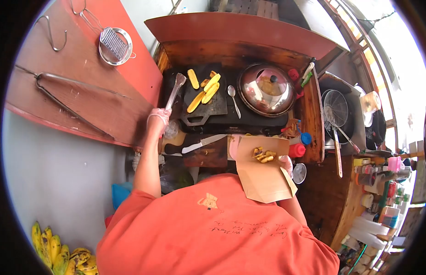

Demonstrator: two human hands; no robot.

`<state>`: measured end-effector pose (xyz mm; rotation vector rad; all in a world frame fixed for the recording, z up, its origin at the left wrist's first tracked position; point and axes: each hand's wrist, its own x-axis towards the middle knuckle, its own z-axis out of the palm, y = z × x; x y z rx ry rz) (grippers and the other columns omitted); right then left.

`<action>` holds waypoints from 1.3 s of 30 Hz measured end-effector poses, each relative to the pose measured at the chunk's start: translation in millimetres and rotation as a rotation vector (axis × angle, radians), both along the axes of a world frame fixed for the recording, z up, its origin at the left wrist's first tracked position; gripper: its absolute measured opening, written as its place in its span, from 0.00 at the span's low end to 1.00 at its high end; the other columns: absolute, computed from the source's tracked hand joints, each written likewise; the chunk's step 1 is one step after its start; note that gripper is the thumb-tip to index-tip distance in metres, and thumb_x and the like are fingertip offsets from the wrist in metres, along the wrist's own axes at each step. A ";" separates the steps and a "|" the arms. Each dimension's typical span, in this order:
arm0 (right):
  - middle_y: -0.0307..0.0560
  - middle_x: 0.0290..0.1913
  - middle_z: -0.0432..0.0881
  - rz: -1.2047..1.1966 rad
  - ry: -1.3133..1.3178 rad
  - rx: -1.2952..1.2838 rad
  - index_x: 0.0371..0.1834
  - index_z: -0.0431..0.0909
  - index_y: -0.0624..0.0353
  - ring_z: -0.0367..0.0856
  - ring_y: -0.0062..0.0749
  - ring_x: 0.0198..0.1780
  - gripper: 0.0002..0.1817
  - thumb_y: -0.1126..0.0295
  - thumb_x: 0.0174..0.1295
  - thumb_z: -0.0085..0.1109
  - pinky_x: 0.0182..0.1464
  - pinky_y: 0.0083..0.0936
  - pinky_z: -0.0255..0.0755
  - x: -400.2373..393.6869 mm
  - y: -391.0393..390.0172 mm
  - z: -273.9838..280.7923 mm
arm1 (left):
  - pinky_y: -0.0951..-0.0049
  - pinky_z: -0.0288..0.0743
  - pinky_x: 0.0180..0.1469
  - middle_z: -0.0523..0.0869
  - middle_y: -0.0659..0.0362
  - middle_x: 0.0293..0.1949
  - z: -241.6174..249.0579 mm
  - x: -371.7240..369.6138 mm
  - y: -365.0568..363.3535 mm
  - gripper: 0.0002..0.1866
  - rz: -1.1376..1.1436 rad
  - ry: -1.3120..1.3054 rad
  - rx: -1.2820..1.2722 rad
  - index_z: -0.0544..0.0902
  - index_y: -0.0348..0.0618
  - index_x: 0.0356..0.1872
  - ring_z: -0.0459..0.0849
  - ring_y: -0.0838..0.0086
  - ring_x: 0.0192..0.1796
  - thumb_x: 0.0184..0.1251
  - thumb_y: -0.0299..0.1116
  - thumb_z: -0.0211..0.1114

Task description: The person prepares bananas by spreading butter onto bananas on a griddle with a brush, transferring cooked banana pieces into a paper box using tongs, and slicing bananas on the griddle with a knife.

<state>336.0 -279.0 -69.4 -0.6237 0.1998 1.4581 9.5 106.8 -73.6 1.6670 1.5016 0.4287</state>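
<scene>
My left hand, in a clear plastic glove, is closed around metal tongs whose end points toward the griddle. Just right of the tongs, several halved yellow bananas lie on a square black griddle plate; a few darker pieces are among them. My right hand, partly hidden, grips the side of an unfolded brown paper food box. Browned banana pieces rest in the box. A white-handled knife lies on the dark cutting board between my hands.
A domed metal lid covers a pan at the right of the stove, with a spoon beside it. Bottles with red and blue caps stand near my right hand. Wooden panels surround the stove. Strainers are farther right; bananas sit lower left.
</scene>
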 end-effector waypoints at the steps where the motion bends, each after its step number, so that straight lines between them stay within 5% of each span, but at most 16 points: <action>1: 0.58 0.56 0.82 0.006 0.005 0.000 0.62 0.74 0.63 0.84 0.50 0.54 0.30 0.61 0.56 0.56 0.60 0.47 0.79 -0.5 0.4 -0.1 | 0.67 0.61 0.11 0.73 0.63 0.13 17.9 -3.0 -1.8 0.19 -0.032 0.085 0.081 0.78 0.45 0.25 0.69 0.74 0.10 0.74 0.46 0.63; 3: 0.58 0.56 0.82 0.014 0.007 0.001 0.62 0.74 0.63 0.84 0.50 0.54 0.30 0.61 0.56 0.56 0.60 0.47 0.79 -1.3 0.7 0.5 | 0.67 0.62 0.11 0.74 0.62 0.13 48.1 -13.1 -10.8 0.20 -0.021 0.186 -0.037 0.76 0.46 0.24 0.70 0.73 0.10 0.72 0.48 0.64; 9: 0.58 0.57 0.82 0.001 0.013 0.015 0.62 0.74 0.63 0.84 0.51 0.54 0.30 0.60 0.56 0.56 0.60 0.48 0.79 4.0 -4.2 2.9 | 0.73 0.62 0.11 0.76 0.59 0.14 56.7 -94.7 -60.1 0.20 0.084 -0.044 -0.478 0.78 0.44 0.25 0.71 0.75 0.11 0.69 0.49 0.68; 15: 0.58 0.57 0.82 -0.007 0.026 0.031 0.62 0.74 0.63 0.84 0.51 0.54 0.30 0.60 0.56 0.56 0.60 0.48 0.79 6.0 -6.9 5.6 | 0.74 0.62 0.10 0.78 0.59 0.17 23.9 -61.5 -73.2 0.19 -0.096 -0.266 -0.549 0.78 0.44 0.28 0.72 0.76 0.12 0.69 0.48 0.69; 19: 0.58 0.57 0.82 -0.009 0.023 0.033 0.62 0.73 0.63 0.84 0.51 0.54 0.30 0.60 0.56 0.56 0.60 0.48 0.79 9.5 -6.6 7.5 | 0.76 0.61 0.10 0.79 0.59 0.18 7.2 -37.0 -72.7 0.16 0.052 -0.370 -0.688 0.78 0.45 0.30 0.74 0.78 0.13 0.71 0.44 0.68; 26: 0.59 0.59 0.81 0.016 0.026 0.057 0.64 0.72 0.64 0.83 0.52 0.56 0.32 0.59 0.56 0.57 0.61 0.48 0.78 14.8 -6.7 16.4 | 0.73 0.58 0.08 0.76 0.61 0.15 43.9 -67.6 -86.9 0.17 0.160 -0.170 -0.415 0.78 0.45 0.24 0.69 0.78 0.10 0.72 0.42 0.66; 27: 0.60 0.59 0.81 0.032 0.038 0.086 0.64 0.72 0.66 0.83 0.52 0.56 0.34 0.58 0.55 0.57 0.62 0.48 0.78 14.8 -6.5 17.4 | 0.67 0.65 0.12 0.78 0.57 0.16 30.5 -76.0 -68.9 0.16 0.142 -0.084 -0.387 0.81 0.41 0.27 0.73 0.73 0.12 0.72 0.41 0.67; 29: 0.59 0.59 0.81 0.045 0.034 0.081 0.64 0.72 0.66 0.83 0.51 0.56 0.33 0.58 0.56 0.57 0.62 0.48 0.78 16.1 -5.6 16.5 | 0.57 0.77 0.26 0.83 0.48 0.21 25.8 -66.5 -59.0 0.13 -0.116 0.194 0.309 0.84 0.38 0.34 0.83 0.61 0.22 0.70 0.39 0.65; 31: 0.59 0.58 0.81 0.056 0.034 0.069 0.63 0.73 0.65 0.83 0.51 0.56 0.32 0.58 0.56 0.57 0.61 0.48 0.78 17.3 -5.1 16.5 | 0.52 0.80 0.42 0.86 0.43 0.30 57.4 -23.6 -58.8 0.12 -0.032 0.479 0.465 0.85 0.37 0.38 0.88 0.53 0.35 0.69 0.37 0.63; 33: 0.58 0.58 0.82 0.067 0.032 0.057 0.63 0.73 0.64 0.83 0.51 0.55 0.32 0.58 0.56 0.57 0.61 0.48 0.78 19.5 -3.3 17.2 | 0.54 0.83 0.47 0.90 0.47 0.38 47.0 -4.3 -48.5 0.12 -0.060 0.779 0.565 0.87 0.42 0.38 0.89 0.53 0.43 0.69 0.39 0.62; 39: 0.56 0.56 0.83 0.085 0.018 0.025 0.61 0.74 0.63 0.84 0.50 0.54 0.30 0.58 0.57 0.56 0.60 0.48 0.78 26.8 -3.3 19.1 | 0.55 0.84 0.46 0.89 0.45 0.39 51.3 -6.2 -71.0 0.12 -0.002 0.885 0.591 0.86 0.41 0.40 0.89 0.53 0.43 0.68 0.40 0.64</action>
